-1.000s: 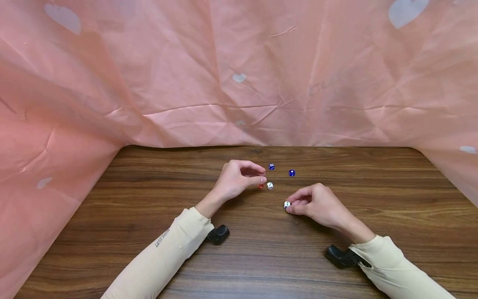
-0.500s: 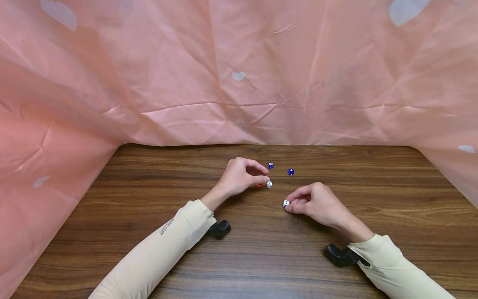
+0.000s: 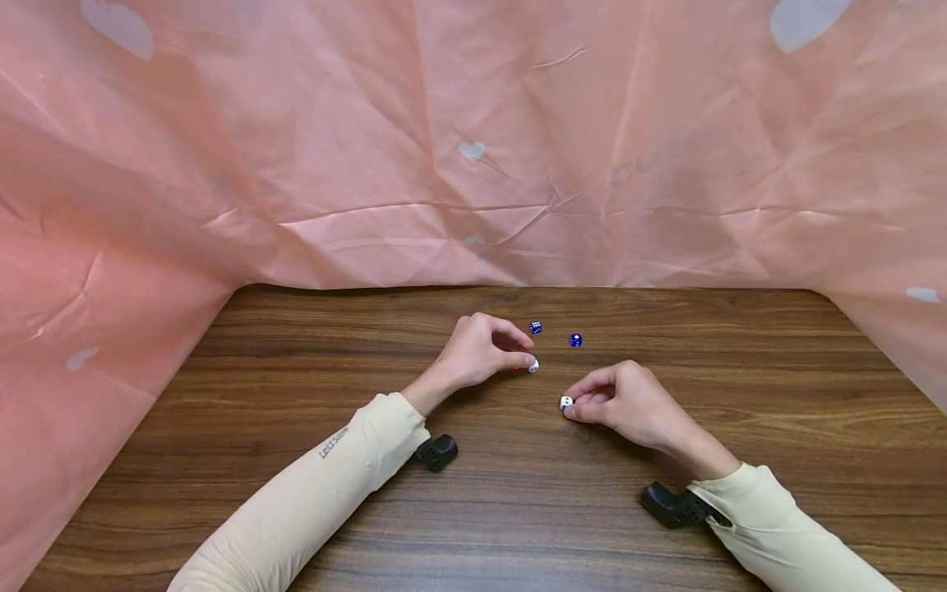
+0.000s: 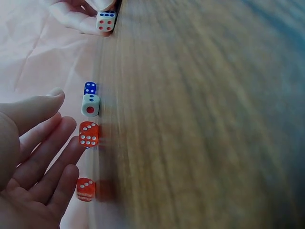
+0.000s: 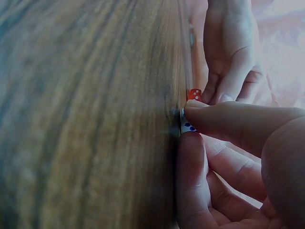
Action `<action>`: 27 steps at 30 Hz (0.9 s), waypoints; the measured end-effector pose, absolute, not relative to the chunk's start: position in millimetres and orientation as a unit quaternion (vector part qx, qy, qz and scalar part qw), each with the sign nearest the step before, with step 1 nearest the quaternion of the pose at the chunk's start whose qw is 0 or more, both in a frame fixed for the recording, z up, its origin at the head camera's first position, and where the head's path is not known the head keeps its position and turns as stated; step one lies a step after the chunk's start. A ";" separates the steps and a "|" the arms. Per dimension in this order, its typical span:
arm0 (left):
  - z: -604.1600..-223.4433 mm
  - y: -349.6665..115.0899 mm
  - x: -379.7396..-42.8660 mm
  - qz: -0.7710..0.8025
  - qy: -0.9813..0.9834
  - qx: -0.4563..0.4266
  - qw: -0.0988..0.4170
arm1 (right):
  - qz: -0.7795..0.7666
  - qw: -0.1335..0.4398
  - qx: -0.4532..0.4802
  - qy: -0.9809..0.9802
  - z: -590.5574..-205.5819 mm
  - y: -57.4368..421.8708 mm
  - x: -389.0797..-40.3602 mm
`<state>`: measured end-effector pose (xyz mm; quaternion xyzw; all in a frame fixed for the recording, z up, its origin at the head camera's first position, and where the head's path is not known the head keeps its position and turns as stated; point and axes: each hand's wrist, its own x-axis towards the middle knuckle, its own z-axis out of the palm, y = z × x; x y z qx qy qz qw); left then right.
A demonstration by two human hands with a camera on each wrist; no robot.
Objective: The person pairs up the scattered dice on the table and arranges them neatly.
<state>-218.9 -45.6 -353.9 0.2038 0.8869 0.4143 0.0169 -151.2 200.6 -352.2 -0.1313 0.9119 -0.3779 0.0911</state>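
My right hand (image 3: 636, 407) pinches a white die (image 3: 565, 403) between thumb and fingertips, low at the tabletop. In the left wrist view that white die (image 4: 106, 21) shows red and blue pips. My left hand (image 3: 473, 352) hovers over the middle of the table, thumb and fingers apart around a second white die (image 3: 533, 367). The thumb partly covers this die in the head view. A red die (image 3: 515, 368) is mostly hidden under the left hand. The left wrist view shows two red dice, one nearer (image 4: 86, 190) and one farther (image 4: 88, 134).
Two blue dice, one left (image 3: 536, 327) and one right (image 3: 575, 339), lie farther back on the wooden table (image 3: 473, 510). Pink cloth (image 3: 414, 164) with pale hearts hangs behind and at the sides. Black wrist devices (image 3: 438, 452) sit at both sleeve cuffs.
My left hand has moved slightly right, and its thumb has dropped over part of the second white die. The right hand stays in place with its die.
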 end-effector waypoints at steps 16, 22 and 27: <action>-354.4 -38.8 -221.2 0.373 0.897 0.237 0.012 | -0.386 0.087 -0.137 0.908 -354.4 201.5 -151.7; -355.6 -36.1 -223.8 0.348 0.905 0.244 0.015 | -0.387 0.090 -0.136 0.907 -354.5 201.5 -152.0; -355.8 -35.6 -224.6 0.336 0.909 0.245 0.021 | -0.386 0.089 -0.134 0.908 -354.7 201.6 -152.1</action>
